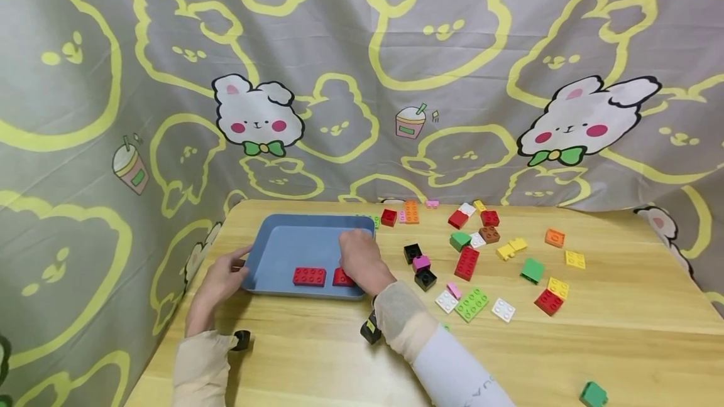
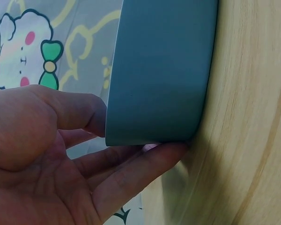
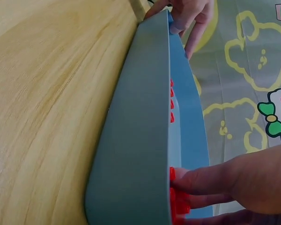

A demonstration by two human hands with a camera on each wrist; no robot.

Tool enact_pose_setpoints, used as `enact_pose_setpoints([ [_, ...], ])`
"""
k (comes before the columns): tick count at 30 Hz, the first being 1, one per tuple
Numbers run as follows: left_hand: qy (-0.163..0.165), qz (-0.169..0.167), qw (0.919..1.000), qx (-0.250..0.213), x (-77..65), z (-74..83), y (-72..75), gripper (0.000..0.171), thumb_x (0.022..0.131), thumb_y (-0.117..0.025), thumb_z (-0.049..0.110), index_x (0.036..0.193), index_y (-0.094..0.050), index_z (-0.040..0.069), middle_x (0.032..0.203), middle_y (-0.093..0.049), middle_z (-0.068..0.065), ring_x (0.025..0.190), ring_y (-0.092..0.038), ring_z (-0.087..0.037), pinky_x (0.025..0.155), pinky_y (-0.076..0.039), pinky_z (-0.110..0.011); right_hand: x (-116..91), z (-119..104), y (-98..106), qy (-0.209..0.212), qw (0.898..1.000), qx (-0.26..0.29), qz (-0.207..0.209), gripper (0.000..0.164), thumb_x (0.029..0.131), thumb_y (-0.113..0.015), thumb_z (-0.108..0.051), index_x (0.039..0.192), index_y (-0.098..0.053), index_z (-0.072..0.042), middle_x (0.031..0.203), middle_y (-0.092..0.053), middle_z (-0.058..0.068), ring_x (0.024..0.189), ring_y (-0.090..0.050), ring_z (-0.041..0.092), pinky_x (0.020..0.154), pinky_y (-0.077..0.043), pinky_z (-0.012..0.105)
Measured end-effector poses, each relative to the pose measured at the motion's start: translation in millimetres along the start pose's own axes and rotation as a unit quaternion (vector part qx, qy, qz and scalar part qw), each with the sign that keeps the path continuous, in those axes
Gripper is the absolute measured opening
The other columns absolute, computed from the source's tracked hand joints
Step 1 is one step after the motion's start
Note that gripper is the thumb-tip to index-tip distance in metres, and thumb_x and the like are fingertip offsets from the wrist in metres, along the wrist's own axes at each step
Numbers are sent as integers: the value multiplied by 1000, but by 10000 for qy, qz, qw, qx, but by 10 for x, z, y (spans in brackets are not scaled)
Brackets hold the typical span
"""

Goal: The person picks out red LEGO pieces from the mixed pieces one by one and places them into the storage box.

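A blue tray lies on the table. My left hand holds its left end; in the left wrist view the thumb reaches the rim while the fingers touch the outside of the tray wall. Over the tray's right part, my right hand pinches a red toy brick, partly hidden by the hand. The right wrist view shows thumb and fingers around this brick, just behind the tray's near wall. Another red brick, studs up, rests inside the tray to the left.
Several loose toy bricks lie right of the tray, among them a red one, a light green one, black ones and white ones. A green brick sits near the front right. Patterned cloth hangs behind the table.
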State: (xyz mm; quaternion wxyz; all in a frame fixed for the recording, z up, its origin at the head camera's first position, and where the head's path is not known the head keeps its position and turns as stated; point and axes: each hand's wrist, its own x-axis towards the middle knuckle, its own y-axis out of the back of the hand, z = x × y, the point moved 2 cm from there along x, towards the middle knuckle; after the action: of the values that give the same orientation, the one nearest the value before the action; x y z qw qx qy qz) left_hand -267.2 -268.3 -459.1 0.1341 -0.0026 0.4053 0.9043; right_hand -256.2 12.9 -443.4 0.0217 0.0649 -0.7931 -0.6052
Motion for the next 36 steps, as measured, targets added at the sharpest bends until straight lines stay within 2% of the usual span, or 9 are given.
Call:
enact_pose_setpoints([
  [7, -108, 95, 9999, -6, -14, 16, -6, 52, 95, -49, -3, 146, -38, -4, 120, -54, -35, 108, -53, -43, 69, -52, -38, -83, 21, 49, 57, 9993, 327, 184, 21, 83, -78, -26, 75, -68, -9, 64, -55, 0, 65, -52, 16, 58, -49, 28],
  [10, -86, 95, 9999, -13, -16, 17, -24, 52, 95, -49, -3, 146, -38, -3, 121, -53, -35, 108, -53, -43, 68, -52, -37, -192, 39, 143, 247, 9972, 476, 523, 22, 86, -76, -27, 87, -70, -6, 75, -59, 4, 71, -54, 17, 64, -52, 30],
  [13, -127, 71, 9999, 8, -8, 21, -26, 52, 96, -48, -2, 146, -38, -4, 121, -53, -36, 108, -53, -44, 67, -52, -37, -313, 80, 257, 462, 9929, 718, 826, 32, 87, -75, -27, 106, -70, -3, 92, -64, 9, 80, -58, 19, 70, -55, 33],
  [16, -158, 75, 9998, 27, -16, 16, -18, 52, 95, -48, -3, 146, -38, -4, 120, -53, -36, 107, -53, -44, 67, -52, -37, -436, 158, 355, 571, 9885, 1019, 963, 36, 88, -73, -27, 115, -67, -5, 101, -65, 9, 78, -59, 17, 68, -55, 31],
  [20, -159, 94, 9998, 68, -29, 11, -7, 53, 94, -48, -3, 146, -38, -4, 120, -54, -36, 107, -53, -44, 68, -52, -38, -622, 310, 469, 531, 9863, 1262, 918, 34, 89, -72, -26, 117, -67, -8, 103, -66, 7, 68, -57, 12, 60, -53, 27],
  [26, -186, 62, 9998, 85, -6, 13, -3, 53, 95, -48, -3, 146, -37, -4, 121, -52, -37, 108, -52, -46, 69, -52, -38, -940, 600, 601, 376, 9870, 1232, 959, 33, 88, -73, -27, 118, -68, -13, 108, -66, 3, 85, -60, 14, 72, -54, 33],
  [28, -178, 45, 9998, 78, -1, 14, -1, 53, 95, -48, -2, 147, -36, -3, 122, -51, -37, 109, -52, -46, 70, -52, -39, -1048, 698, 638, 377, 9868, 1211, 1003, 33, 87, -74, -26, 117, -68, -13, 105, -65, 2, 83, -60, 14, 71, -54, 33],
  [32, -167, 27, 9999, 17, -13, 9, 2, 53, 96, -48, -2, 147, -36, -3, 123, -51, -37, 110, -51, -46, 71, -52, -39, -1254, 893, 720, 543, 9854, 1015, 1255, 32, 87, -74, -25, 117, -68, -15, 102, -64, -2, 81, -59, 12, 68, -54, 31],
  [36, -190, 29, 9998, 11, -9, 13, -12, 53, 95, -48, -3, 146, -37, -5, 121, -52, -36, 108, -52, -45, 70, -51, -38, -1461, 1107, 807, 761, 9785, 909, 1687, 38, 87, -75, -23, 121, -65, -12, 109, -65, 2, 87, -62, 14, 69, -56, 34],
])
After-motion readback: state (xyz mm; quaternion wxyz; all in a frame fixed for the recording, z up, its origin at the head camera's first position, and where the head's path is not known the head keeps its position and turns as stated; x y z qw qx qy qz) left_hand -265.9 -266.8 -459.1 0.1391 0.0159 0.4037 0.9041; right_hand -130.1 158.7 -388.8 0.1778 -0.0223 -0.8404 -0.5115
